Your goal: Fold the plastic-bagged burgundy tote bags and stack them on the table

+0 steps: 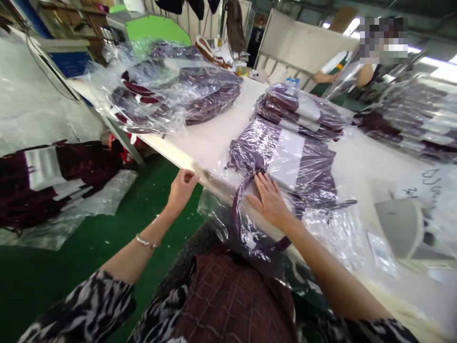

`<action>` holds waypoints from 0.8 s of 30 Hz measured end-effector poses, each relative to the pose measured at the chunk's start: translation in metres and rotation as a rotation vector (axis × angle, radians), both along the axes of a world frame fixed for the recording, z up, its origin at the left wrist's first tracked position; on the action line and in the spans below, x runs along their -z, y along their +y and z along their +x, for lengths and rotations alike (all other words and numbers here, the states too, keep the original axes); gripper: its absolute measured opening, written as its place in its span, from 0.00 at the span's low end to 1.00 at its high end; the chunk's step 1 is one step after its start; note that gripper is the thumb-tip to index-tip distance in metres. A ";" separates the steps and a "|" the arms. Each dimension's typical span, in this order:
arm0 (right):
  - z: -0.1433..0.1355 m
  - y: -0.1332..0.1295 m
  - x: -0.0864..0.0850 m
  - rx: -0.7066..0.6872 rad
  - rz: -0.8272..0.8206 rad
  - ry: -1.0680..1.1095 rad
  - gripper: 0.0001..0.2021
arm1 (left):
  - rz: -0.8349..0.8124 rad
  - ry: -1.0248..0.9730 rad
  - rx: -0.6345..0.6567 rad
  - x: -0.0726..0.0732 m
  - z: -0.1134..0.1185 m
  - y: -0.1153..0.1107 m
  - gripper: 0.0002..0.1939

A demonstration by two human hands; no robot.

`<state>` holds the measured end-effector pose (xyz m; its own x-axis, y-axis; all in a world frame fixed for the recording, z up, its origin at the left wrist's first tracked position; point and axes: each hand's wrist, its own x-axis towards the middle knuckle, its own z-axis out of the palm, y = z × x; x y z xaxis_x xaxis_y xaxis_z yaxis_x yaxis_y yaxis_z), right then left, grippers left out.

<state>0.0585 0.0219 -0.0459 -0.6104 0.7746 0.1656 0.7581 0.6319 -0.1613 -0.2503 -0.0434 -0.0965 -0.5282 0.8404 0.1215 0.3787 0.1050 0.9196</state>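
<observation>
A dark purple bag in clear plastic lies on the white table, with a pale sheet across its middle. Its looped handle hangs over the table's front edge inside loose plastic. My right hand rests flat on the plastic within the loop, fingers spread and pointing at the bag. At the table edge, to the left of the bag, my left hand has thumb and fingertips pinched together; whether anything thin is between them is too small to tell.
Wrapped purple bags are stacked behind, at the back left and at the right. More dark items lie low at the left. A person stands beyond the table.
</observation>
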 end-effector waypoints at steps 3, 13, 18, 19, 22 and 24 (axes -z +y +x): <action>-0.020 -0.012 -0.009 -0.076 -0.049 0.023 0.38 | -0.134 -0.436 0.166 0.020 0.015 -0.021 0.31; -0.016 0.013 -0.013 -0.021 -0.127 0.070 0.32 | 0.063 -0.537 0.224 -0.020 0.017 -0.083 0.22; -0.011 0.023 -0.015 0.008 -0.183 0.117 0.34 | -0.040 -0.740 0.241 -0.006 0.008 -0.103 0.22; -0.014 0.017 -0.018 -0.001 -0.184 0.137 0.34 | -0.067 -0.791 0.253 -0.002 0.008 -0.105 0.22; -0.036 -0.022 -0.030 -0.113 -0.142 0.186 0.34 | -0.167 -0.844 0.314 0.005 0.004 -0.110 0.23; -0.057 -0.062 -0.037 -0.242 -0.107 0.183 0.36 | -0.237 -0.759 0.324 0.004 -0.001 -0.114 0.24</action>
